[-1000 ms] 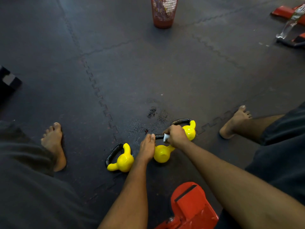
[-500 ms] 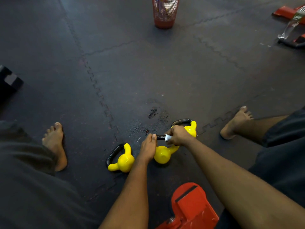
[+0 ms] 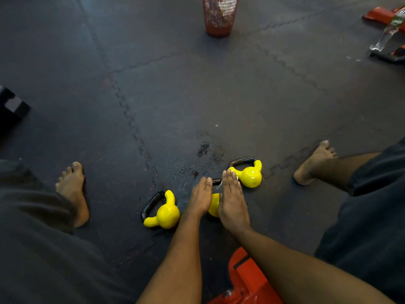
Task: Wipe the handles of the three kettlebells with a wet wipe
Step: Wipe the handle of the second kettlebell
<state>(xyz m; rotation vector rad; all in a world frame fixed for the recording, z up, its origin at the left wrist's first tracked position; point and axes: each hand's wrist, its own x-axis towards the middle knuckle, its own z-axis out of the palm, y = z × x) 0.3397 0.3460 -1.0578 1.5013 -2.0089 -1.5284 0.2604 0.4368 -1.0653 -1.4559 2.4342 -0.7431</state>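
Three yellow kettlebells with black handles lie on the dark rubber floor. The left kettlebell (image 3: 166,213) and the right kettlebell (image 3: 251,176) lie untouched. Both hands cover the middle kettlebell (image 3: 214,205). My left hand (image 3: 200,198) holds it from the left side, thumb on top, near its black handle (image 3: 216,181). Over the kettlebell and handle lies my right hand (image 3: 232,200), flat with straight fingers. Only a sliver of the white wet wipe (image 3: 221,184) shows at the edge of its fingers.
My bare feet (image 3: 72,191) (image 3: 315,163) rest on either side of the kettlebells. A red mesh basket (image 3: 220,16) stands far ahead. Red equipment (image 3: 245,279) sits just below my arms. A black block (image 3: 11,106) is at the left and a clear bottle (image 3: 388,34) at the top right.
My right hand, which gripped the wipe round the middle handle, has opened and now lies flat with straight fingers. My left hand has stayed in place.
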